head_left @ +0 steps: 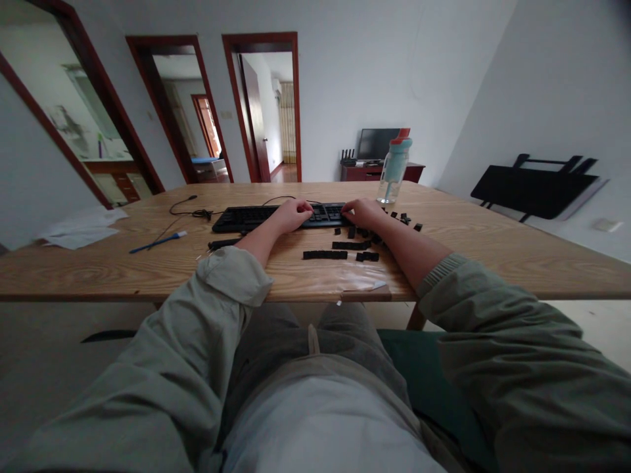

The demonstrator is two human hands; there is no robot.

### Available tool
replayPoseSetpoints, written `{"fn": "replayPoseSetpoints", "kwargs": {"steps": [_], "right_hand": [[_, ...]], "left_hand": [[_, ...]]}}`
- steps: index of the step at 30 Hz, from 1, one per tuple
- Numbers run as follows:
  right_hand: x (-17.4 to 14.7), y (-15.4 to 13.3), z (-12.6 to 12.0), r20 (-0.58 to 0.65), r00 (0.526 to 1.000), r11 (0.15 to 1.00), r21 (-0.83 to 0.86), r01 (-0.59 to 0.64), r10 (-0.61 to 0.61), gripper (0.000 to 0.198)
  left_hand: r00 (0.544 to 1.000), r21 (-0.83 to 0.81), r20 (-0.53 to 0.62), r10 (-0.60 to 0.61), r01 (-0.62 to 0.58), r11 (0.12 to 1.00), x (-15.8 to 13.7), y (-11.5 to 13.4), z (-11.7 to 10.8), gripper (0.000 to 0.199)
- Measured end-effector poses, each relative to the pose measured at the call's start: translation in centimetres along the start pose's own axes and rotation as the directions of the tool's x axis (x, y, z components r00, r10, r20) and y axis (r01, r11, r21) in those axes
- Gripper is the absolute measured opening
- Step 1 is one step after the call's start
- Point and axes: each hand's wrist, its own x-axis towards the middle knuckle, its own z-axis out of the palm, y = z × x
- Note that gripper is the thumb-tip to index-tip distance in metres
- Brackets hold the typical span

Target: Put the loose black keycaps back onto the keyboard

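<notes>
A black keyboard lies across the middle of the wooden table. My left hand rests over its centre, fingers curled in to the thumb; anything between them is too small to make out. At the keyboard's right end is my right hand, its fingertips pinched down against the keys and hiding whatever they hold. Loose black keycaps are scattered around my right forearm. Nearer to me, other keycaps stand in short rows, among them one long row.
A clear bottle with a red lid stands behind my right hand. To the left are a blue brush, a coiled black cable and white papers. A dark strip-like piece lies by my left forearm. The table's front edge is close to me.
</notes>
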Motion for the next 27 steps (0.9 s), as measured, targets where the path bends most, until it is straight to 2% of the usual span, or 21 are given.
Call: {"fn": "replayPoseSetpoints", "kwargs": {"steps": [5,10,13,15,17,20,23,25,27], "right_hand": [[-0.2,-0.4,-0.3,-0.004,0.999,0.999,-0.015,-0.041,0.041,0.032],[0.0,-0.4,-0.5,0.049,0.995,0.996,0.045,-0.083,0.081,0.034],[0.2,-0.4,-0.6,0.077,0.994,0.997,0.023,-0.08,0.078,0.036],[0.2,-0.4,-0.7,0.093,0.993,0.997,-0.007,-0.071,0.072,0.039],[0.2,-0.5,-0.8,0.109,0.991,0.996,-0.034,-0.077,0.08,0.041],[0.2,-0.6,-1.0,0.139,0.984,0.992,-0.07,-0.104,0.113,0.043],[0.4,-0.7,-1.2,0.168,0.977,0.99,-0.08,-0.117,0.129,0.044],[0.5,-0.9,-1.4,0.176,0.976,0.991,-0.078,-0.112,0.125,0.045],[0.5,-1.1,-1.6,0.186,0.975,0.991,-0.082,-0.105,0.119,0.045]], "left_hand": [[1.0,0.02,0.011,-0.002,0.002,1.0,0.0,-0.3,0.1,0.022],[1.0,0.019,0.008,0.002,-0.002,1.0,0.1,-0.5,0.1,0.022],[1.0,0.021,0.009,0.005,-0.005,1.0,0.1,-0.4,0.2,0.023],[0.999,0.01,0.04,0.024,-0.025,1.0,0.0,0.1,0.4,0.025],[0.99,-0.025,0.131,0.044,-0.041,0.999,-0.2,0.9,0.5,0.028],[0.938,-0.104,0.339,0.066,-0.032,0.994,-0.5,2.7,0.6,0.036],[0.84,-0.132,0.537,0.076,-0.005,0.991,-0.7,4.2,0.7,0.04],[0.788,-0.119,0.612,0.07,0.004,0.993,-0.7,4.6,0.9,0.039],[0.764,-0.106,0.642,0.066,0.004,0.994,-0.5,4.7,1.1,0.037]]}}
